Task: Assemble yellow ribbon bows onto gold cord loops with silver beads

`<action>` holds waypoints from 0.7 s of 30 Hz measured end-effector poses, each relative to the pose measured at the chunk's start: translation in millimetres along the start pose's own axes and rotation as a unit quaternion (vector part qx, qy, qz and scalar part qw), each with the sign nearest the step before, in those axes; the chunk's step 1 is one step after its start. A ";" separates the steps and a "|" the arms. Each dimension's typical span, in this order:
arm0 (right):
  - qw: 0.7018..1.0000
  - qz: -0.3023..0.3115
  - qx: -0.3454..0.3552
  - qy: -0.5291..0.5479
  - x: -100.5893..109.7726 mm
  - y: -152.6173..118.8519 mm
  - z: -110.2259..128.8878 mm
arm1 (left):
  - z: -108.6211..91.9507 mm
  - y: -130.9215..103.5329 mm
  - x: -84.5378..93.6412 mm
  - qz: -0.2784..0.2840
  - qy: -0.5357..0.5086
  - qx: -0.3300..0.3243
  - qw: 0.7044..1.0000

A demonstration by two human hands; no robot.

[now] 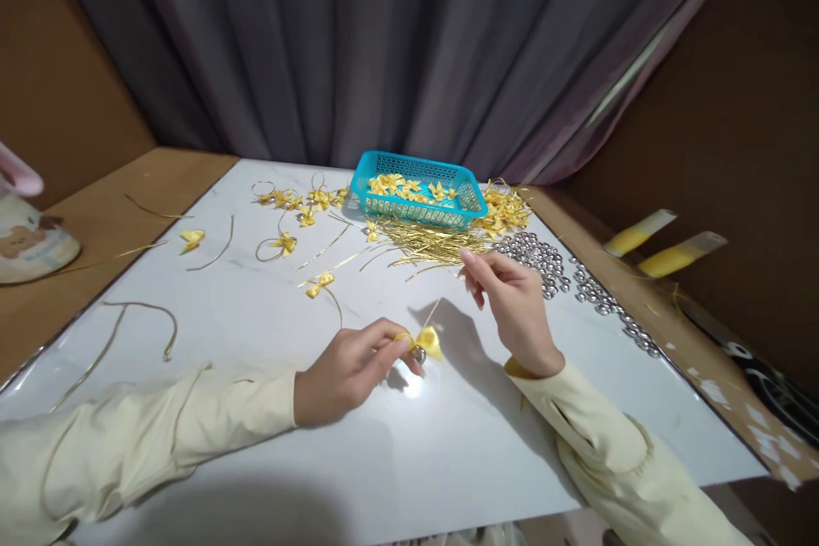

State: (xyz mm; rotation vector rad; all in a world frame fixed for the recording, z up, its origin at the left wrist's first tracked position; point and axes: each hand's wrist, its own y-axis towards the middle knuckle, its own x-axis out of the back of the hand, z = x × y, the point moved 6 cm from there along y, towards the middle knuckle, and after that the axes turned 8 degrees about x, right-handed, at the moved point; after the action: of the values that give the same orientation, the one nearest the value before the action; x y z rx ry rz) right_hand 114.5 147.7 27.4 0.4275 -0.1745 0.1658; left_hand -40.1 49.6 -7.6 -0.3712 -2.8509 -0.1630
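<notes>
My left hand (pixel 358 367) pinches a yellow satin ribbon bow (pixel 429 343) between thumb and fingertips, just above the white tabletop. A small round silver bell (pixel 419 354) sits at the bow's middle, against my fingers. From the bow a thin gold cord (pixel 433 312) rises toward the upper right. My right hand (pixel 512 299) is raised to the right of the bow, thumb and fingers drawn together. Whatever those fingers hold, if anything, is too small to make out. Behind my right hand lies a bundle of gold cords (pixel 426 242).
A blue plastic basket (pixel 419 160) of yellow bows stands at the back. Finished-looking bow loops (pixel 287 198) lie left of it, more bows (pixel 505 209) right. Silver bells (pixel 531 258) spread along the right side. Two yellow-filled tubes (pixel 665 252) and a mug (pixel 31 243) flank the sheet.
</notes>
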 end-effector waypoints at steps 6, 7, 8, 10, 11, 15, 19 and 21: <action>0.996 0.042 0.075 0.019 0.0 -10.6 28.7 | 10.2 8.9 0.8 0.001 -0.103 0.089 0.991; 0.994 0.073 0.058 0.048 -3.0 -12.3 29.8 | 11.2 9.7 1.0 -0.001 -0.112 0.096 0.989; 0.990 0.111 0.043 0.073 -6.8 -14.2 31.1 | 12.1 10.4 1.2 -0.004 -0.119 0.102 0.988; 0.977 0.195 0.037 0.071 -15.3 -19.2 34.9 | 14.3 11.2 1.5 -0.010 -0.127 0.113 0.985; 0.970 0.234 0.053 0.038 -19.4 -22.2 37.0 | 15.3 11.6 1.8 -0.014 -0.129 0.118 0.985; 0.911 0.283 0.245 -0.174 -31.8 -36.3 45.6 | 17.6 13.2 4.2 -0.030 -0.144 0.116 0.982; 0.816 0.281 0.409 -0.295 -42.3 -54.9 42.2 | 19.8 13.8 8.6 -0.059 -0.129 0.131 0.981; 0.784 0.285 0.444 -0.328 -45.1 -59.5 38.4 | 19.4 13.8 10.6 -0.072 -0.127 0.130 0.981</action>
State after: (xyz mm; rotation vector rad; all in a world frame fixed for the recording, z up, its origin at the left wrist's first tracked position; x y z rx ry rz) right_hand 77.2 72.5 29.1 1.3808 -0.9430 0.7133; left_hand -51.0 68.2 -22.3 -0.1400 -3.0971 0.2487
